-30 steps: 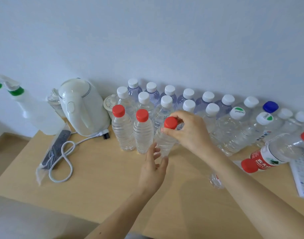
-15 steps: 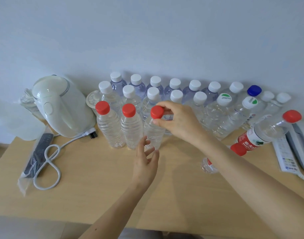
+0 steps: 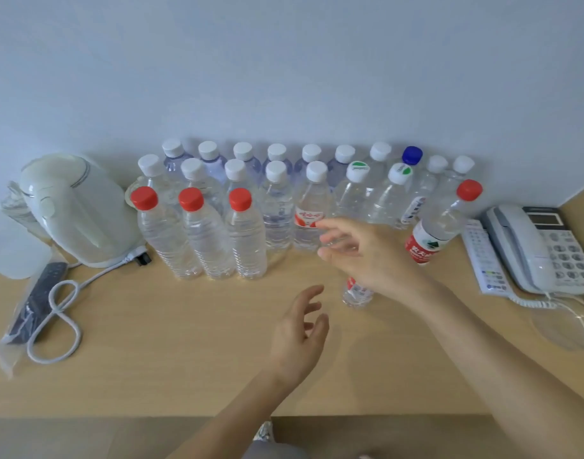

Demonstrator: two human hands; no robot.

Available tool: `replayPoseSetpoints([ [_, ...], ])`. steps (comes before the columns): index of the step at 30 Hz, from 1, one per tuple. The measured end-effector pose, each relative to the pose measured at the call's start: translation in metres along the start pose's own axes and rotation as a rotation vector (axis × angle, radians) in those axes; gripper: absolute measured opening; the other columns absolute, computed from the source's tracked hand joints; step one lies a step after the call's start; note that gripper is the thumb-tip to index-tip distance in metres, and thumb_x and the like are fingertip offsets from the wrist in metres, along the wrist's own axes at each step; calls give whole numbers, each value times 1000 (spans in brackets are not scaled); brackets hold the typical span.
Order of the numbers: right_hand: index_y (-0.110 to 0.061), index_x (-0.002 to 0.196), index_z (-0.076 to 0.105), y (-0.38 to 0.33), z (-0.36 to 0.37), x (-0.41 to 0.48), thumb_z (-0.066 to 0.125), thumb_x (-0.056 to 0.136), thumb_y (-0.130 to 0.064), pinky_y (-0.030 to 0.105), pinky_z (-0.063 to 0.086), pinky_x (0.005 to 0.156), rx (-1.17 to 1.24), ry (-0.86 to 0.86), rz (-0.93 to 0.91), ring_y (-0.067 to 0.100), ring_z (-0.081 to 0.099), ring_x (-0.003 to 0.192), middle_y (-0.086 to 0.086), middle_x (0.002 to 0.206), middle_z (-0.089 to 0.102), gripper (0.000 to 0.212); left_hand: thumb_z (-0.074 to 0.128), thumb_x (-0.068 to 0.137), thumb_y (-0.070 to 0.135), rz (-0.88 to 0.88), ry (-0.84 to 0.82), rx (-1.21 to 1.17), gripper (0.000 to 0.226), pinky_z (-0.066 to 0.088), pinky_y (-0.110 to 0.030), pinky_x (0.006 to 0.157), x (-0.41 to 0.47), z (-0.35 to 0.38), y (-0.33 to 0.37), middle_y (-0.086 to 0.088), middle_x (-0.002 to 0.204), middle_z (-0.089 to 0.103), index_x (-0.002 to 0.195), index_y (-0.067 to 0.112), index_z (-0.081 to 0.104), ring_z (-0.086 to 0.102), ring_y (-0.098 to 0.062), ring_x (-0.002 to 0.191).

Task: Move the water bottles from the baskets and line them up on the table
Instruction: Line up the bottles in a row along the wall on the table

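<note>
Hovering over the desk (image 3: 151, 342), right hand (image 3: 366, 256) fingers (image 3: 332, 226) spread loosely, gripping nothing; left hand (image 3: 298, 336) equally slack, empty. Three red-capped bottles (image 3: 204, 240) stand side by side as front row, presumably to keep the line straight before the white-capped rows (image 3: 277, 210); another bottle (image 3: 356, 294) half hidden under right hand

Wooden table (image 3: 184, 342): bottles (image 3: 247, 240) (in rows), kettle (image 3: 75, 210), phone (image 3: 542, 250).

Right of the one kettle (image 3: 75, 210) stand twenty-two water bottles (image 3: 247, 240): fourteen with plain white caps (image 3: 192, 168), two with green-marked white caps (image 3: 357, 170), one with a blue cap (image 3: 412, 155), four with red caps (image 3: 191, 199), and one half-hidden bottle (image 3: 356, 294) whose cap does not show. In front of the kettle lies one bagged power strip (image 3: 35, 303); far to its right, one telephone (image 3: 542, 250).
</note>
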State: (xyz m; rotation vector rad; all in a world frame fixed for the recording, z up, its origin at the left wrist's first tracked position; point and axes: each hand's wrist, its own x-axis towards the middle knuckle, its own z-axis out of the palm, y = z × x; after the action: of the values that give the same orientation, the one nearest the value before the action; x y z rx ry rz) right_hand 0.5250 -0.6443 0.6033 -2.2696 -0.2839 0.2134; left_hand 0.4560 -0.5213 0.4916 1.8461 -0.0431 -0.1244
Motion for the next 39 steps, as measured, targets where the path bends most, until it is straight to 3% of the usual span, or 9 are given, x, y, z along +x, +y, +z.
replayPoseSetpoints([
  [4,-24,113,63,37,-39,-40,63,86,-24,2,43,72,-24,86,-3,-4,59,84,-12,95,65,27,44,79,27,32,-77,49,38,46,-11,79,-10,62,19,34,110,49,111,46,44,50,20,98],
  [9,-23,109,65,95,-93,-81,61,87,-23,0,40,73,-41,126,41,-4,58,86,-12,93,63,23,52,86,20,4,-143,69,39,49,-26,88,-10,143,49,20,116,51,125,20,50,55,-7,110],
  [13,-22,108,65,127,-118,-87,61,86,-22,1,37,74,-44,124,81,5,59,92,-10,97,63,22,53,88,16,-41,-77,88,41,47,-28,93,4,179,68,10,126,53,129,18,48,53,-11,115],
  [18,-19,109,64,148,-133,-70,61,87,-18,5,40,75,-15,107,63,6,59,87,-6,103,64,23,53,89,16,-81,-41,155,44,44,-28,95,26,194,67,3,129,53,131,21,44,47,-12,122],
  [22,-17,115,62,161,-139,-42,63,84,-12,25,48,88,-11,253,-11,15,59,94,-2,104,60,32,57,88,16,-81,33,181,52,35,-21,97,53,196,63,4,133,48,136,20,38,40,-12,126],
  [29,-24,132,45,174,-164,20,68,81,-21,15,33,91,-73,280,-91,-1,41,103,-16,112,40,57,67,81,21,-106,128,153,69,32,-26,103,114,203,61,5,139,41,139,21,30,37,-15,128],
  [32,-22,122,54,178,-166,39,72,78,-24,15,38,84,-59,213,-79,5,49,101,-12,107,53,48,71,77,23,-140,146,137,69,34,-30,105,136,206,58,6,133,47,135,21,35,43,-15,124],
  [35,-22,103,64,184,-166,44,75,74,-24,26,48,82,-22,206,-107,11,58,92,-13,91,61,31,73,69,33,-206,139,90,68,42,-42,100,147,210,51,10,121,56,129,28,40,50,-16,116],
  [39,-23,97,66,187,-170,40,78,70,-29,23,48,79,16,146,-168,3,58,86,-23,84,60,30,71,70,32,-247,147,68,64,44,-37,95,145,217,48,14,110,57,126,29,41,51,-16,111],
])
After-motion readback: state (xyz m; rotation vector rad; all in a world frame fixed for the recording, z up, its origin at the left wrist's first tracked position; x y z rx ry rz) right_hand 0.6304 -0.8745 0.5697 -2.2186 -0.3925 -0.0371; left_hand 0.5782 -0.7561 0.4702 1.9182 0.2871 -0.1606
